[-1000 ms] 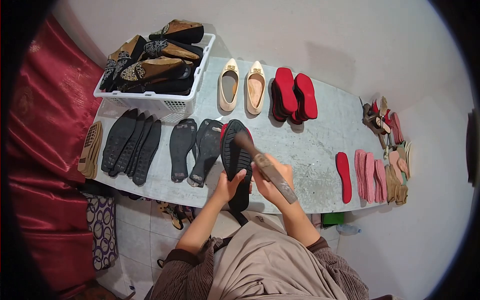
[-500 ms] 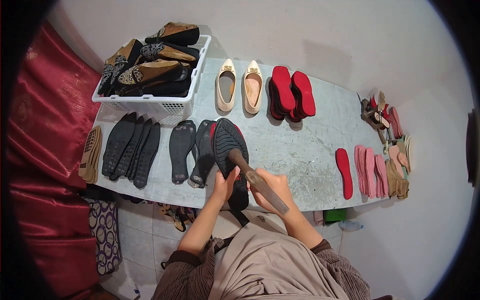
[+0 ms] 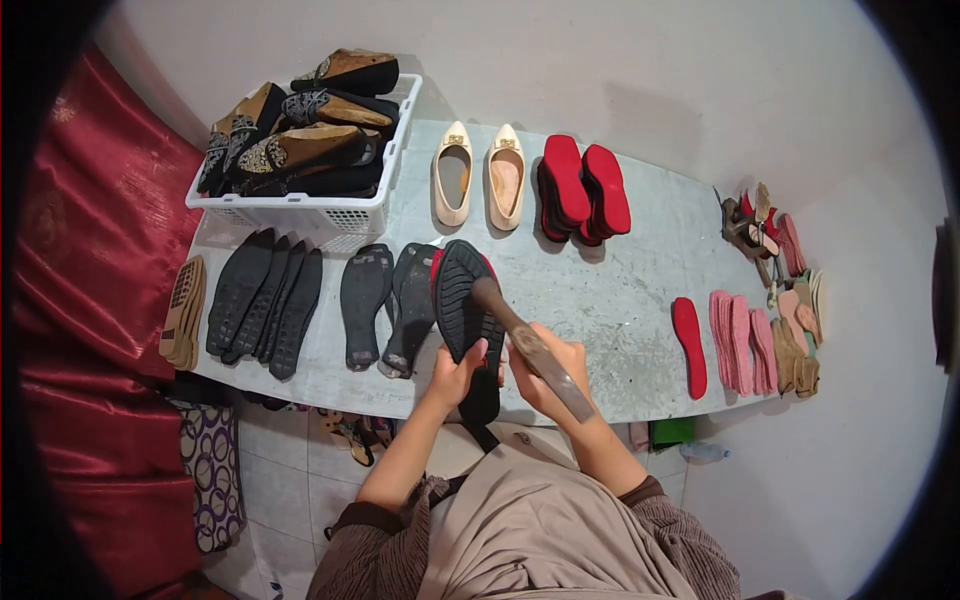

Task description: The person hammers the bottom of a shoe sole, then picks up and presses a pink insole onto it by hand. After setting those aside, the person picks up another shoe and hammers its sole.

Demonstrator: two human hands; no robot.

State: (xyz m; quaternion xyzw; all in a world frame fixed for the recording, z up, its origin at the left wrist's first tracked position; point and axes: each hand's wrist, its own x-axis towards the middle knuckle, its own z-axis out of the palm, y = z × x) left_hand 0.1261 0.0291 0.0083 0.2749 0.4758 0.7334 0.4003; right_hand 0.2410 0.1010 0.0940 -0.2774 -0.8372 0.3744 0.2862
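Observation:
Sole up, a black ridged shoe sole (image 3: 461, 285) with a red edge showing along its sides is tilted over the front of the table. My left hand (image 3: 457, 375) is closed around its middle, thumb on the near side. A black heel part (image 3: 481, 400) hangs below the fingers. In my right hand (image 3: 550, 375), closed fingers grip a worn brown hammer (image 3: 535, 350). Its rounded end overlaps the ridged sole in this view, while the other end points back toward my forearm. Two dark soles (image 3: 408, 310) lie just left of my left hand.
On the table (image 3: 620, 300), a white basket (image 3: 290, 200) of shoes on lasts stands back left. Cream flats (image 3: 452, 190) and stacked red soles (image 3: 566, 180) sit at the back. Black soles (image 3: 245, 300) lie left, pink insoles (image 3: 735, 340) right. A red curtain (image 3: 110, 350) hangs left.
The black sole and the hammer have shifted slightly to the right, with both hands moving along. Both holds stay the same.

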